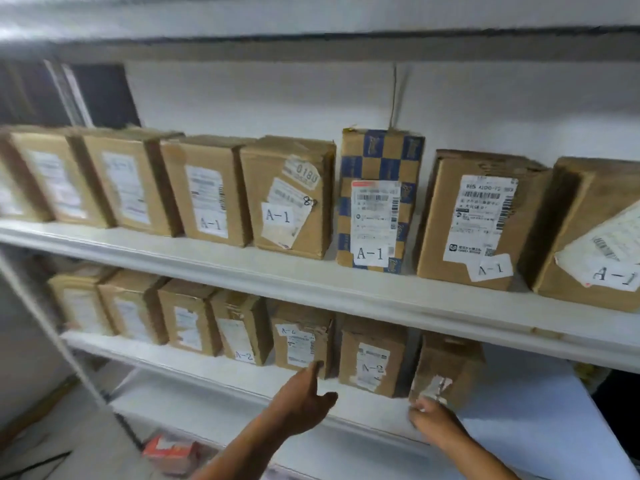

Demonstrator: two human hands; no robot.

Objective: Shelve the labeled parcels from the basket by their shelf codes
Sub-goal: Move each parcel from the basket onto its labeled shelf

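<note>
Parcel [446,372] label blurred, held in right hand [431,422] grip; left hand [301,400] wide.

Parcel storeroom: white shelves [311,282] lined with coded cardboard parcels [289,197].

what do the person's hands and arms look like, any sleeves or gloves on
Both forearms are bare as far as the frame shows: no sleeves, gloves, watch or bands in view. The left hand and right hand are bare too. The picture is too blurred to tell rings or nail details.
</note>
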